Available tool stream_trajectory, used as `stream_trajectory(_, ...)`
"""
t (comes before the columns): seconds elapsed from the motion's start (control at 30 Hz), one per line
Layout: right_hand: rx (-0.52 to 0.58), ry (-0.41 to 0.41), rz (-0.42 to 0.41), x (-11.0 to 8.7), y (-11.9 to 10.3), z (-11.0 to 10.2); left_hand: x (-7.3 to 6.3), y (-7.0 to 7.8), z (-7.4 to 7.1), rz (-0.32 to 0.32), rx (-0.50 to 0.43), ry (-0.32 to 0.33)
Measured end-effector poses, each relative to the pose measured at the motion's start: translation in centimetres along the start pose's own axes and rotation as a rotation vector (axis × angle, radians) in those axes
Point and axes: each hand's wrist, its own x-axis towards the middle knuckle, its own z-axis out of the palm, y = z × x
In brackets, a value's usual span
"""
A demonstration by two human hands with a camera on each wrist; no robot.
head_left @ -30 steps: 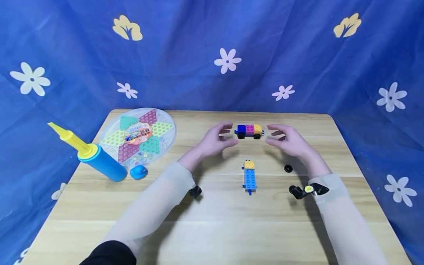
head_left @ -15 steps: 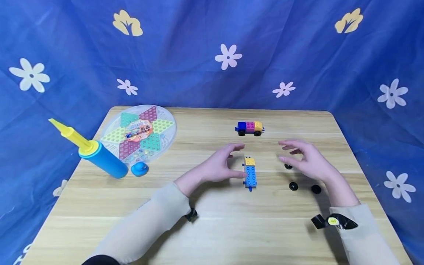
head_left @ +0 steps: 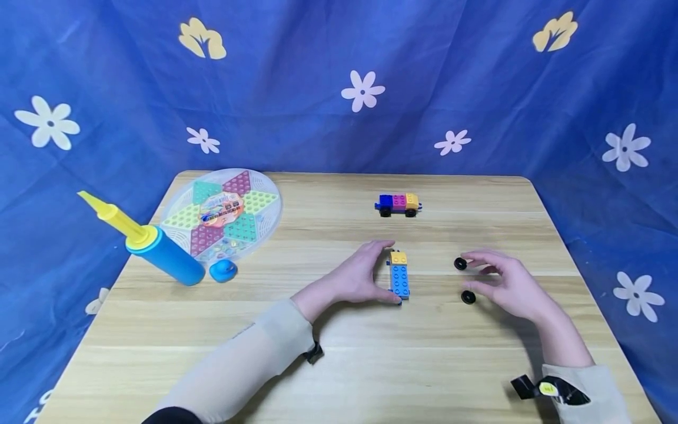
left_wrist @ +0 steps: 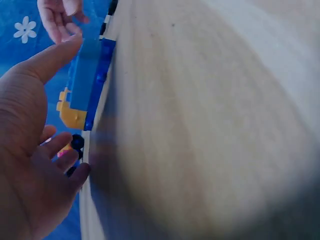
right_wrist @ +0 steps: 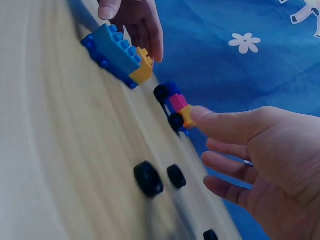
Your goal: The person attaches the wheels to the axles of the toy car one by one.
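Observation:
A toy car body of blue and yellow building bricks (head_left: 399, 280), without wheels, lies on the wooden table. My left hand (head_left: 357, 275) spreads round its left side, thumb by the near end and fingers by the far yellow end. In the left wrist view the thumb overlaps the edge of the blue brick (left_wrist: 87, 75); contact is unclear. My right hand (head_left: 508, 285) hovers beside two black toy wheels (head_left: 468, 297), thumb and fingers apart. The right wrist view shows another small wheel (right_wrist: 210, 235), hidden in the head view. Nothing shows in either palm.
A finished-looking brick car (head_left: 398, 205) in blue, pink and yellow stands on black wheels at the back. On the left are a round Chinese checkers board (head_left: 270, 203), a blue-and-yellow hand pump (head_left: 172, 259) and a small blue toy (head_left: 223, 271). Blue flowered cloth (head_left: 296, 118) surrounds the table.
Both hands have left the wheeled car at the back and come nearer. The left has reached the blue and yellow car body, the right the loose wheels.

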Motion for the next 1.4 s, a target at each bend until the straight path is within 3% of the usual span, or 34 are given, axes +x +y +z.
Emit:
stream_trajectory(0.2, -0.038, -0.034, 0.027, -1.5, 0.9, 0.4, 0.8, -0.2, 0.8, -0.039, 0.072, -0.011)
stream_trajectory(0.43, -0.075, -0.04, 0.015, -2.2, 1.9, 0.9, 1.5, -0.1, 1.1, -0.019, 0.107, 0.002)
stream_trajectory(0.67, -0.097, -0.112, -0.013, -2.2, 2.5, 1.4, 1.6, -0.2, 1.0, -0.022, 0.113, 0.003)
stream_trajectory(1.07, -0.14, -0.119, -0.02, -2.1, 1.8, 1.4, 1.4, 0.3, 0.1, 0.031, -0.05, 0.064)
stream_trajectory(1.2, -0.087, -0.086, -0.022, -1.8, 1.2, 1.2, 0.9, 0.7, -0.5, 0.091, -0.095, 0.114)
stream_trajectory(1.4, 0.001, -0.037, -0.066, -1.0, -0.8, 1.1, -0.5, 1.4, -1.6, 0.168, -0.27, 0.138)
